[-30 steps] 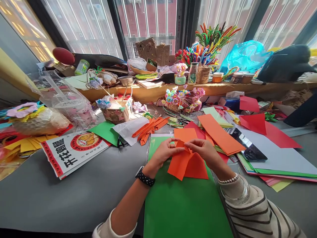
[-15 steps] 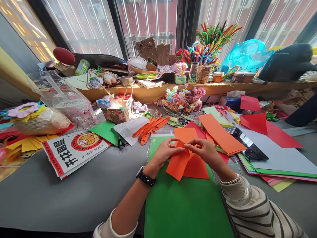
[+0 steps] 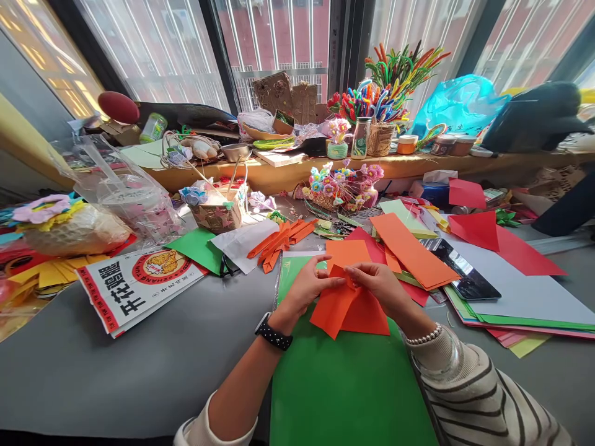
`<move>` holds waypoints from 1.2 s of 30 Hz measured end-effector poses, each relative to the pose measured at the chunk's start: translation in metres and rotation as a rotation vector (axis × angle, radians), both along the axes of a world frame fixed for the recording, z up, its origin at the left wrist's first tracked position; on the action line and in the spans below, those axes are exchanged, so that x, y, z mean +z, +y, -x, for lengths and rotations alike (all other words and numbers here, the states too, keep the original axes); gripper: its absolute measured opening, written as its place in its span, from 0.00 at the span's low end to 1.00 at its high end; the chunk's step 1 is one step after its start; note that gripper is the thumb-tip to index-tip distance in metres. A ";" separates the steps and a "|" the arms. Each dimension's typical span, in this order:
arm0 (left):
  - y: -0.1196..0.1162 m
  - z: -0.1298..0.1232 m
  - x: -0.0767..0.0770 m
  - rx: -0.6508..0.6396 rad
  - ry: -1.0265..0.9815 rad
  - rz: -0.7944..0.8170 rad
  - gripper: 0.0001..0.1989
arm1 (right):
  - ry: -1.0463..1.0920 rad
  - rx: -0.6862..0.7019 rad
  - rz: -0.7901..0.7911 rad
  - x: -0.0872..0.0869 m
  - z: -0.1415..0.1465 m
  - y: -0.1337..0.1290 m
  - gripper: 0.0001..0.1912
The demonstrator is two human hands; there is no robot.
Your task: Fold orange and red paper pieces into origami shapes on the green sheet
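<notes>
Between my two hands is a sheet of orange paper (image 3: 332,310), partly folded, with its lower part hanging toward me. My left hand (image 3: 309,282) pinches its upper left part between thumb and fingers. The fingers of my right hand (image 3: 376,279) are closed on the upper right part, at a fold. More orange paper lies just behind and beneath it, over a green folder (image 3: 344,390). Strips of folded orange paper (image 3: 281,241) lie in a heap beyond my left hand. To the right, a stack of orange paper strips (image 3: 413,251) rests beside my right hand.
A black phone (image 3: 465,269) lies on white and coloured sheets (image 3: 534,297) at the right. A printed paper bag (image 3: 139,288) lies at the left. Farther back stand a flower basket (image 3: 218,210), pink flowers (image 3: 344,186) and a pot of pipe cleaners (image 3: 381,139) on the sill.
My right hand has shifted slightly left and turned, its fingers closer to my left hand on the orange paper. My left hand stays almost in place.
</notes>
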State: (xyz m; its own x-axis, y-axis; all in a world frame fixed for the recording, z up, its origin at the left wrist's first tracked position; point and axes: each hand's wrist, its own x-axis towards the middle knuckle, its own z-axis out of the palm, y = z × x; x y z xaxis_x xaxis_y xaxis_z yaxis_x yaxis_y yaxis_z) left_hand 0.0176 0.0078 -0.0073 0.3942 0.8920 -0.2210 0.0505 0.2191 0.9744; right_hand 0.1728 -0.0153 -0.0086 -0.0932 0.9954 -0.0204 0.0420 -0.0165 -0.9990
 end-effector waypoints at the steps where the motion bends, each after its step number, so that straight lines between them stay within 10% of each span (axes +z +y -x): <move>1: 0.000 0.000 0.000 -0.001 -0.004 0.002 0.36 | -0.025 -0.011 -0.012 0.000 0.000 0.000 0.14; 36: -0.003 -0.005 0.005 0.038 -0.030 -0.057 0.29 | -0.983 -0.149 -0.513 -0.012 0.009 0.002 0.22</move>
State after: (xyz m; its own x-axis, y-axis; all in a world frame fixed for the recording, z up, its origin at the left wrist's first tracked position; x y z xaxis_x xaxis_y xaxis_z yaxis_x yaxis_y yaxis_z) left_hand 0.0226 0.0048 -0.0019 0.3656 0.9173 -0.1578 0.0138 0.1642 0.9863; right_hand 0.1642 -0.0136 -0.0206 -0.1413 0.9068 0.3971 0.8489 0.3173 -0.4226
